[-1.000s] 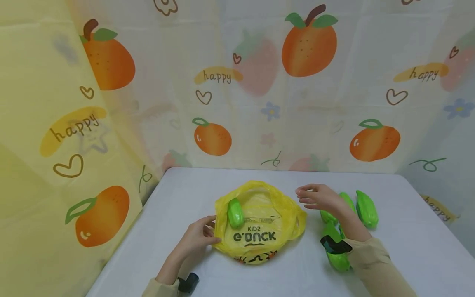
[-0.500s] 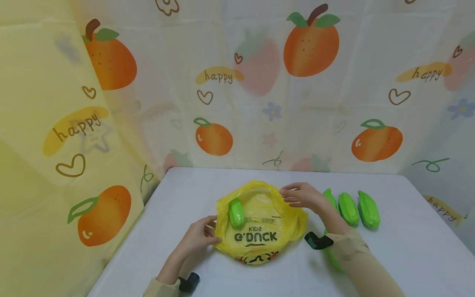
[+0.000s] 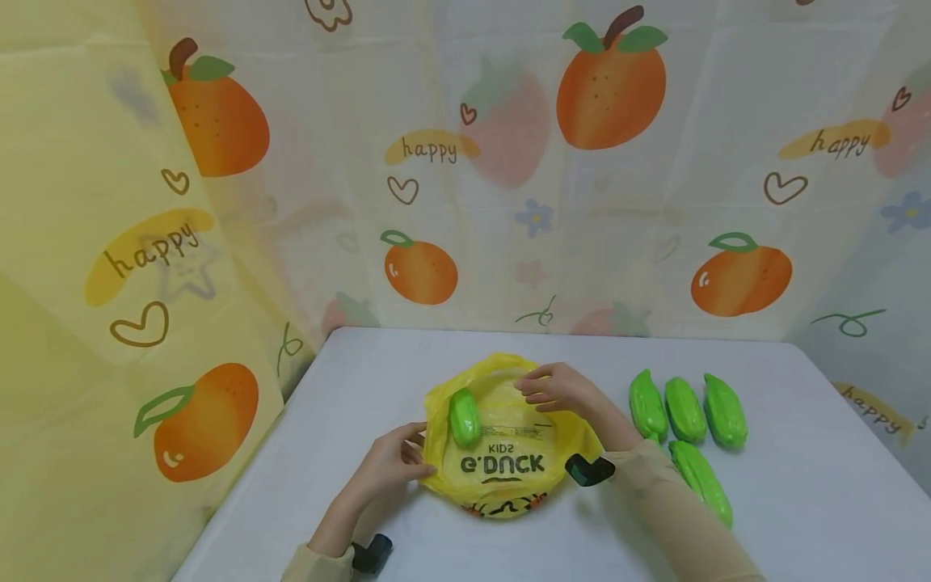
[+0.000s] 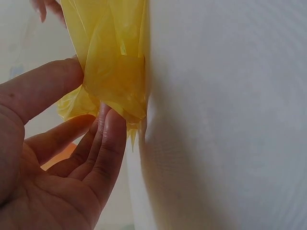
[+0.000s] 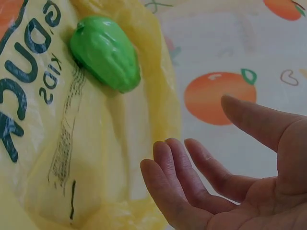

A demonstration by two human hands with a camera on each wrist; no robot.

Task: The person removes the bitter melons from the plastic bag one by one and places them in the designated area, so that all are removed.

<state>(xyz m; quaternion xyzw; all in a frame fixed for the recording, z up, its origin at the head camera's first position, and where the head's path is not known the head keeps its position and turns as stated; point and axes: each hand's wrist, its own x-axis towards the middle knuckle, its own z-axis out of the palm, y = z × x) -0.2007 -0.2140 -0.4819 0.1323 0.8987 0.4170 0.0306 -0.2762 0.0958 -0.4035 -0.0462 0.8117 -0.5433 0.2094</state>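
A yellow plastic bag (image 3: 502, 477) with dark lettering lies spread on the white table, its mouth held wide. My left hand (image 3: 393, 461) grips its left edge; the left wrist view has the yellow film between thumb and fingers. Inside the bag, near the left side, rests one glossy green, tapered fruit-like piece (image 3: 464, 417). Over the right part of the bag's mouth is my right hand (image 3: 556, 390), fingers relaxed and holding nothing. In the right wrist view its fingertips (image 5: 153, 175) overlap the bag's rim, away from the green piece (image 5: 106, 53).
Right of the bag lie several similar green pieces, one (image 3: 684, 411) in a back row and another (image 3: 701, 482) nearer, partly behind the right sleeve (image 3: 655, 493). A fruit-printed curtain (image 3: 502, 242) stands behind the table (image 3: 364, 356).
My right hand has moved left from above the green pieces to over the bag, uncovering those pieces. The left hand stays at the bag's edge.
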